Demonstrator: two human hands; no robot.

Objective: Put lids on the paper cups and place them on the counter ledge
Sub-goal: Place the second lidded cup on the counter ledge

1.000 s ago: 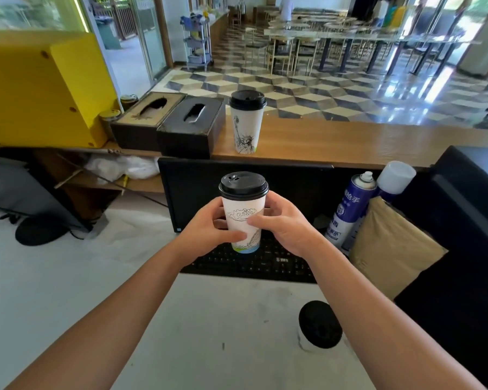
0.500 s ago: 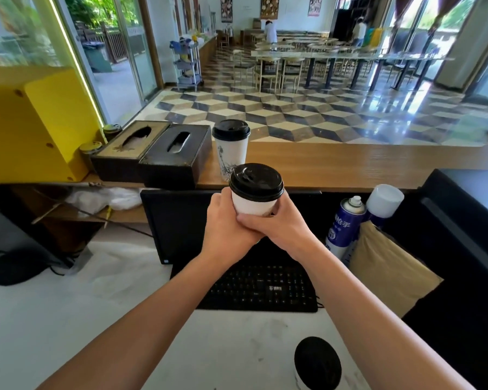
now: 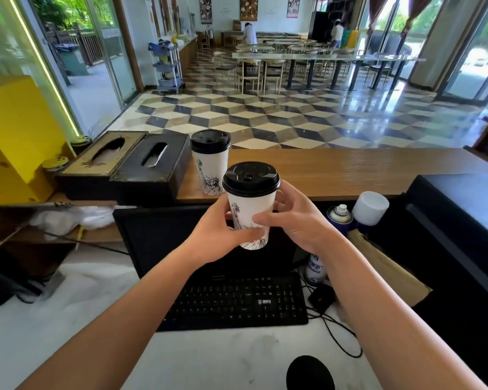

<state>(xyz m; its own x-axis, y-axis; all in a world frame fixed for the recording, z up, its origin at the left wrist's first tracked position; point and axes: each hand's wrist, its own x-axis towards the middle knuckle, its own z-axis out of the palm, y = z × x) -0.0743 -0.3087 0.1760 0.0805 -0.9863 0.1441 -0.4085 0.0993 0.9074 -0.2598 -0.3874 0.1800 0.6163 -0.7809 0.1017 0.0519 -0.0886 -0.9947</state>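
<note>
Wooden ledge above, white desk below, each with its own load.

From my seat the wooden ledge [image 3: 335,173] runs across the middle of the view; at about 11 o'clock on it stands one lidded paper cup [image 3: 210,163], upright, just beside a black tissue box [image 3: 152,170], which touches a tan tissue box [image 3: 104,156] further toward 10 o'clock. Below, I see the white desk [image 3: 237,358] carrying a black keyboard [image 3: 237,301] at centre, a monitor [image 3: 158,237] standing behind it, a mouse [image 3: 321,298] at 3 o'clock with its cable trailing, a spray can [image 3: 316,270] just beyond it, and a black lid [image 3: 310,372] at 5 o'clock.
</note>
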